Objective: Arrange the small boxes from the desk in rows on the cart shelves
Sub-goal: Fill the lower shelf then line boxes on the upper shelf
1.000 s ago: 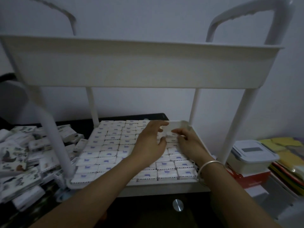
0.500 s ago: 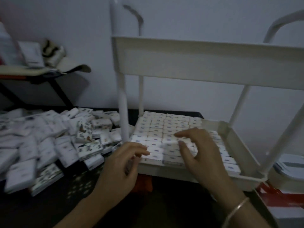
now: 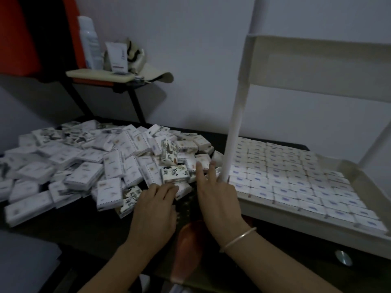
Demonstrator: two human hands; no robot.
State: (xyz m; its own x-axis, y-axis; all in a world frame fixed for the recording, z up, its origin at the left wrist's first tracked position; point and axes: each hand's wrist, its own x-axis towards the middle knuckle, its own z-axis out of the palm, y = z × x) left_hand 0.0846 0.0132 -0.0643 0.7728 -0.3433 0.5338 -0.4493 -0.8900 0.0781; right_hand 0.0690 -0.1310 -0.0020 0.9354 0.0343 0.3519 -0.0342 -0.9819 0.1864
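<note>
A loose heap of small white boxes [image 3: 88,163] covers the dark desk [image 3: 88,225] on the left. The white cart's lower shelf [image 3: 357,176] on the right holds several neat rows of the same boxes [image 3: 296,176]. My left hand [image 3: 154,210] lies palm down at the near edge of the heap, fingertips touching a box [image 3: 183,189]. My right hand [image 3: 213,193] reaches forward with straight fingers toward a patterned box [image 3: 175,174], just left of the cart's white post [image 3: 233,127]. Neither hand holds a box.
The cart's upper shelf [image 3: 317,66] overhangs the lower one at the upper right. A small side shelf [image 3: 101,76] on the wall at the back left carries a bottle and a tube. A round metal fitting [image 3: 343,257] sits on the desk front.
The view swung left from the cart to the heap on the desk. Both hands left the shelf rows and moved left and down to the near edge of the heap.
</note>
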